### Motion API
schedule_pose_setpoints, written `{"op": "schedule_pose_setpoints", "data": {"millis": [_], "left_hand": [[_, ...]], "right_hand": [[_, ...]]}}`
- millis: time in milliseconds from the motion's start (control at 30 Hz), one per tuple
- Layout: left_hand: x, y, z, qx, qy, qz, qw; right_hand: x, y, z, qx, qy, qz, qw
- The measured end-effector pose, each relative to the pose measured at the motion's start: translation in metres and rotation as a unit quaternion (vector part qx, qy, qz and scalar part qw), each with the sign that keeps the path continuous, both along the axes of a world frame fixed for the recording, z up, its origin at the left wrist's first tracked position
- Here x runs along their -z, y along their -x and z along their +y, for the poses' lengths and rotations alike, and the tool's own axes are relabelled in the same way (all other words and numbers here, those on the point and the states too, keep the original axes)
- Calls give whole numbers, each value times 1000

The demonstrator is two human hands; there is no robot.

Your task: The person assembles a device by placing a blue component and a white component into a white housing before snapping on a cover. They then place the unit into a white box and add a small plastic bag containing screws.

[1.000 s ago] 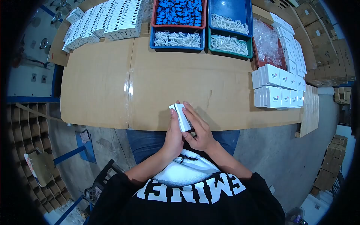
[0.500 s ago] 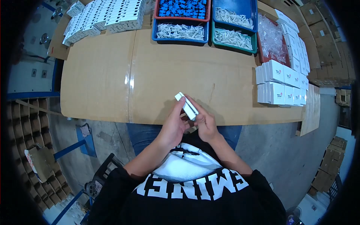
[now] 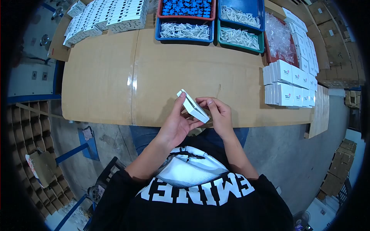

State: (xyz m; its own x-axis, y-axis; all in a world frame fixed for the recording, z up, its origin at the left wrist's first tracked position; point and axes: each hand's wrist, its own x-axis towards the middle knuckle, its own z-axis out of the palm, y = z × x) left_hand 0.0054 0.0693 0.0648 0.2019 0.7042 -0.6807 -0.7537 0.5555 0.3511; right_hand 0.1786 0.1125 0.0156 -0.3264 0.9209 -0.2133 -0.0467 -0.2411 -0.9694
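A small flat white box (image 3: 192, 106) is held tilted above the front edge of the table, with a dark slot along its upward side. My left hand (image 3: 176, 125) grips it, the thumb on its far left end and the fingers beneath. Just to the right of the box is my right hand (image 3: 221, 115), its fingers curled and the thumb pressed toward the index finger. Whether anything small is in that pinch, I cannot make out.
The cardboard-covered table (image 3: 100, 81) lies ahead. At its back stand a red bin of blue pieces (image 3: 187, 8), a blue bin of white pieces (image 3: 185, 31) and a green bin (image 3: 239, 37). White boxes are stacked at right (image 3: 285, 94) and back left (image 3: 127, 17).
My right hand has shifted right, from clasping the box to a curled pinch beside it. The box has turned in my left hand and shows more of its face.
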Motion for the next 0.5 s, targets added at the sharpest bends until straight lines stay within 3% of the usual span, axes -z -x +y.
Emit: {"op": "schedule_pose_setpoints", "data": {"millis": [400, 500], "left_hand": [[11, 0, -4, -6, -10, -2, 1000], [23, -4, -9, -33, -81, 93, 992]], "right_hand": [[1, 3, 1, -1, 17, 16, 1000], [3, 2, 2, -4, -24, 16, 1000]]}}
